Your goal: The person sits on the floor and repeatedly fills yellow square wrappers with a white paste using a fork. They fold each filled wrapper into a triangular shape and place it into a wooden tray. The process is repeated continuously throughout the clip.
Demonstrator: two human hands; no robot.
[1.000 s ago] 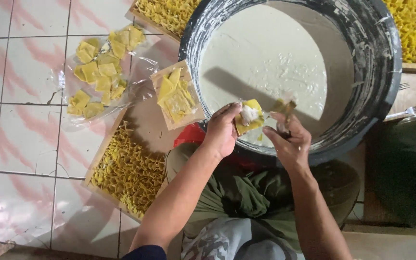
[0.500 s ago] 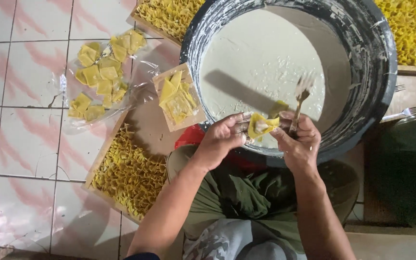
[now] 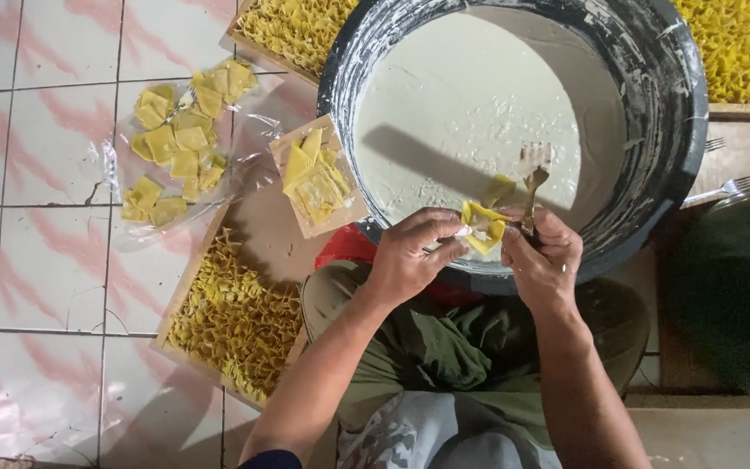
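Both hands' fingers (image 3: 444,233) pinched shut on a folded yellow wrapper (image 3: 484,227), right hand (image 3: 542,260) also gripping a fork (image 3: 531,178).

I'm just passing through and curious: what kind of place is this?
Likely a small home food workshop, worked on a tiled floor: a big black tub of pale paste, trays of folded yellow dumplings, and both hands folding a yellow wrapper.

The basin (image 3: 679,130) is cut off at the top edge. The trays of folded yellow pieces at top left (image 3: 292,30) and top right (image 3: 744,48) run out of frame. The yellow wrapper (image 3: 483,227) is partly covered by the fingers (image 3: 436,227); its filling cannot be seen. The fork (image 3: 533,178) handle is hidden inside the right hand (image 3: 544,260).
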